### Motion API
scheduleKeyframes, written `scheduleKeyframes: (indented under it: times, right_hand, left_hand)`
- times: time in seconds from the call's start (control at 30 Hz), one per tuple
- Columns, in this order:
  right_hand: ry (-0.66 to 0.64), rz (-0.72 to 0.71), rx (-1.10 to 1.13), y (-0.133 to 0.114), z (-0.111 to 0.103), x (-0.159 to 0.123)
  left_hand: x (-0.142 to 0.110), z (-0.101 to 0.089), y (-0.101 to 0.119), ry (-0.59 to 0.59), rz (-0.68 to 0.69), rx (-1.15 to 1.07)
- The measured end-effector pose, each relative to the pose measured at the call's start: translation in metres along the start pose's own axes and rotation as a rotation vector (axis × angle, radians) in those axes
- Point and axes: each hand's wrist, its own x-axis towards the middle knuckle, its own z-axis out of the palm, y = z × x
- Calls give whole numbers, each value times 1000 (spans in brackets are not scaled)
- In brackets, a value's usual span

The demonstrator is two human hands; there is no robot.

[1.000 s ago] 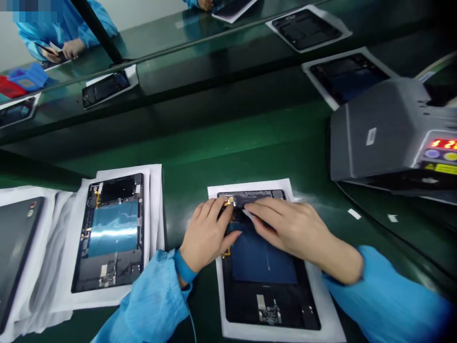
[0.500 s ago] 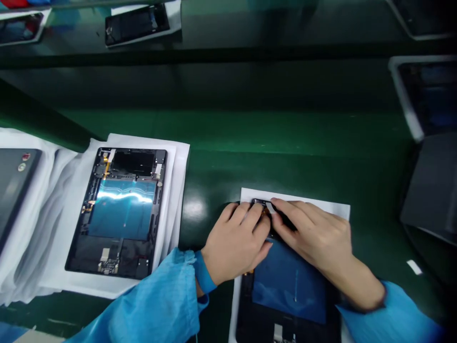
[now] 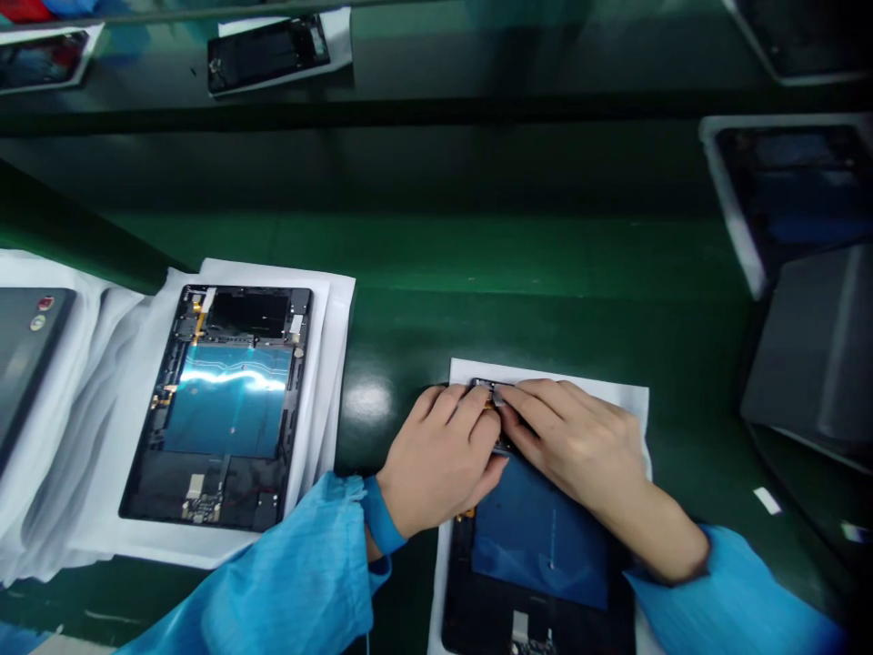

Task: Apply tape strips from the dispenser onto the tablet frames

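An opened tablet (image 3: 538, 537), dark-framed with a blue sheet over its middle, lies on white paper in front of me. My left hand (image 3: 440, 459) rests over its upper left corner, fingers bent and pressed together against the tablet's edge. Close beside it, my right hand (image 3: 579, 437) pinches a small pale strip of tape (image 3: 498, 397) between thumb and forefinger at the tablet's top. Both hands hide most of the tablet's upper part, and the left fingertips' exact contact is partly covered.
A second opened tablet (image 3: 218, 400) lies on stacked white sheets (image 3: 327, 364) at left. Beyond it is a closed grey device (image 3: 27, 355). More devices, including a dark phone-like one (image 3: 269, 56), sit on the back ledge. A dark box (image 3: 811, 346) and a white scrap (image 3: 767, 500) are at right.
The strip in my right fingers has come down and left, closer to my left fingertips, and tilted. Both hands stay over the tablet's top; the view has shifted slightly.
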Motion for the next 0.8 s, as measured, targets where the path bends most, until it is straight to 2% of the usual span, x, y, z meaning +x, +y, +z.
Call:
scheduleKeyframes:
  times: [0.1, 0.3, 0.37, 0.43, 0.5, 0.6, 0.63, 0.67, 0.7, 0.77, 0.8]
  right_hand:
    - [-20, -24, -22, -3, -3, 2]
    - [-250, 46, -36, -20, -12, 12]
    - [-282, 70, -20, -23, -15, 13]
    - [-286, 77, -30, -20, -23, 9]
    - [-294, 75, -20, -13, -38, -7]
    - [-242, 131, 12, 3, -75, -63]
    - [-155, 215, 16, 12, -90, -90]
    - [17, 294, -3, 23, -105, -119]
    - [93, 425, -72, 37, -121, -151]
    - [201, 669, -353, 71, -147, -214]
    - [241, 708, -421, 88, -155, -244]
  left_hand:
    - [1, 1, -1, 9, -20, -25]
    - [3, 0, -6, 25, -11, -36]
    - [6, 0, -9, 22, 6, 19]
    - [11, 1, -13, 30, 45, 86]
    - [16, 2, -17, 49, 97, 148]
    - [21, 3, -20, 81, 153, 204]
    - [22, 2, -21, 88, 162, 215]
    - [22, 1, -21, 89, 165, 223]
    - [22, 1, -20, 90, 164, 229]
    - [22, -1, -18, 86, 152, 229]
    - [22, -2, -17, 79, 140, 222]
